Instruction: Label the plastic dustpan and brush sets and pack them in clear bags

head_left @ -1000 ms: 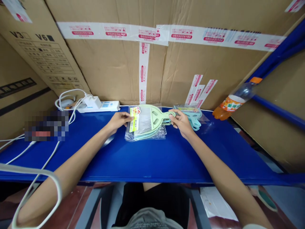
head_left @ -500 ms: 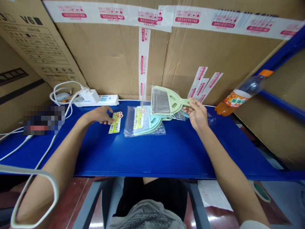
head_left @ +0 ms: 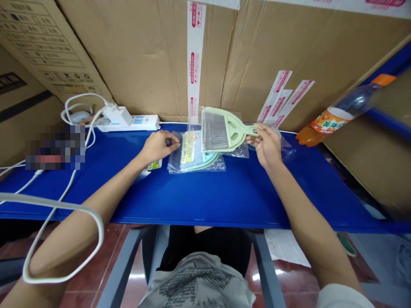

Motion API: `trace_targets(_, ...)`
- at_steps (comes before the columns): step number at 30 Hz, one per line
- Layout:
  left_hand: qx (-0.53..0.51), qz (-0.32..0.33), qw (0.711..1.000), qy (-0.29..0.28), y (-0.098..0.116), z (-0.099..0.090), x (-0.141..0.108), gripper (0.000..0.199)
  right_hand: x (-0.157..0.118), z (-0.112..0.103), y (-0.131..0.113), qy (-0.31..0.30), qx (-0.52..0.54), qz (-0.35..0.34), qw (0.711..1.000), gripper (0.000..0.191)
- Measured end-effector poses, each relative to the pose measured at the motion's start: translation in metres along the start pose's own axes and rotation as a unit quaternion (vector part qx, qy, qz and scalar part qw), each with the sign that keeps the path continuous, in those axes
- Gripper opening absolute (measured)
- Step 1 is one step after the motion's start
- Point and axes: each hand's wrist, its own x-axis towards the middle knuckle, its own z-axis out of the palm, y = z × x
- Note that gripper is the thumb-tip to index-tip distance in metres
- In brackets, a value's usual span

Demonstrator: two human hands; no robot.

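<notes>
My right hand [head_left: 266, 145] is closed around the handle of a pale green dustpan [head_left: 236, 131], held level with a grey-bristled brush [head_left: 215, 130] nested in its pan. Clear film shows around the set. Partly beneath it lies a light blue dustpan-and-brush set [head_left: 205, 160] in a clear plastic bag [head_left: 175, 164] with a yellow-green label card [head_left: 188, 150] inside. My left hand [head_left: 159, 147] is curled at the bag's left edge, thumb and forefinger in a pinch; anything between the tips is too small to make out. Below that hand, a loose label card [head_left: 155, 165] is mostly covered.
On the blue tabletop [head_left: 205, 196], a white power strip [head_left: 144, 122] with cables stands at the back left. A white cable [head_left: 99, 226] loops over my left forearm. A bottle of orange drink [head_left: 334, 119] leans at the right. Cardboard [head_left: 144, 64] walls the back.
My left hand has moved right, off the loose label card to the bagged set's edge. My right hand still holds the green dustpan in about the same place. The view has tilted down.
</notes>
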Motion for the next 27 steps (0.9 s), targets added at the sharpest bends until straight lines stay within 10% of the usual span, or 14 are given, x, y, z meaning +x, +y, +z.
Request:
trace_targets(21, -0.080, -0.143, 0.986, -0.012, 0.008, 0.023, 0.002, 0.039, -0.029, 0.039, -0.006, -0.096, -0.095, 0.121, 0.983, 0.017)
trace_targets(27, -0.115, -0.172, 0.972, -0.109, -0.017, -0.023, 0.005, 0.022, -0.028, 0.036, -0.014, -0.106, -0.077, 0.162, 0.978, 0.013)
